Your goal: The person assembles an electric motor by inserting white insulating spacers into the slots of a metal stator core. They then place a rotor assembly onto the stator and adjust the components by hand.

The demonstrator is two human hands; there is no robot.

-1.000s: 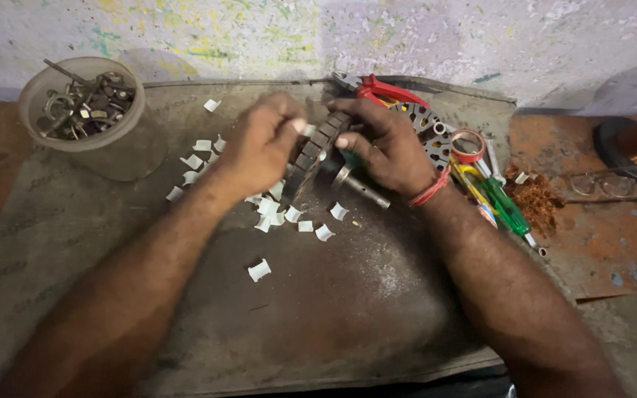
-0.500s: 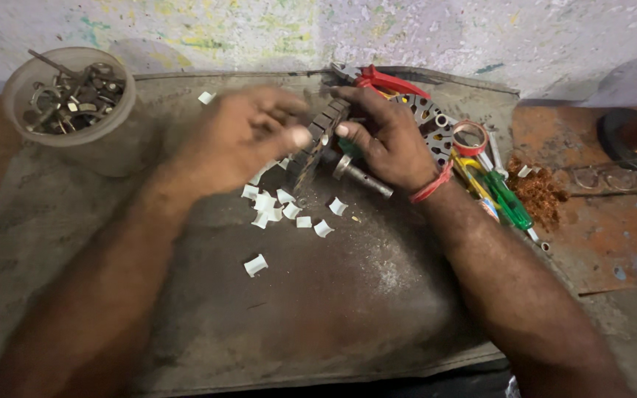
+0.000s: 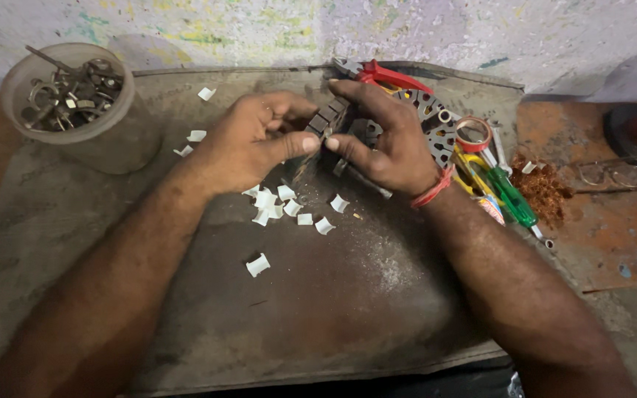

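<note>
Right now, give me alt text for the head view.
Both hands, left hand and right hand, grip a dark slotted metal core over a worn mat, with small white paper pieces below and a tub of metal parts at left.

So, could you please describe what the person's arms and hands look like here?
Both forearms are bare, with no sleeves or gloves in view. The right hand has a red thread band around its wrist. The left hand wears nothing that shows.

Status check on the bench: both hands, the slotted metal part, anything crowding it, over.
Left hand and right hand both grip the slotted metal core. White paper pieces scattered beneath. Green screwdriver and red pliers lie right.
</note>
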